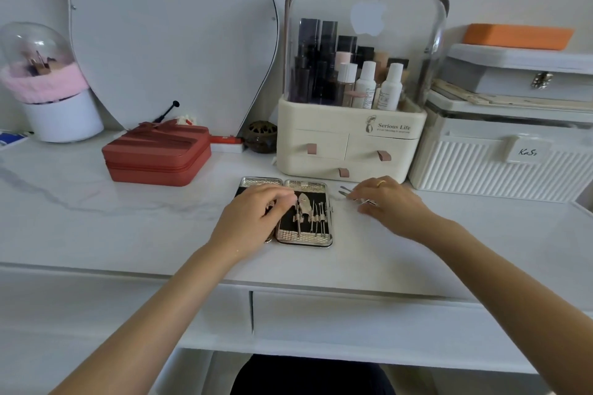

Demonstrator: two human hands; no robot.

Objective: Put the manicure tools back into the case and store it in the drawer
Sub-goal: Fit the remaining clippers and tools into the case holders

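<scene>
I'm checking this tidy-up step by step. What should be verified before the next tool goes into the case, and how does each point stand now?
1. Silver metal manicure case lies open and flat on the white marble tabletop: ok.
2. Thin steel tools sit in the right half's slots: ok.
3. Left hand covers the left half; free slots there: cannot tell.
4. Right hand pinches a loose steel tool beside the case: ok.
5. White desk drawer under the tabletop is open for storing: not ok, it is closed.
</scene>
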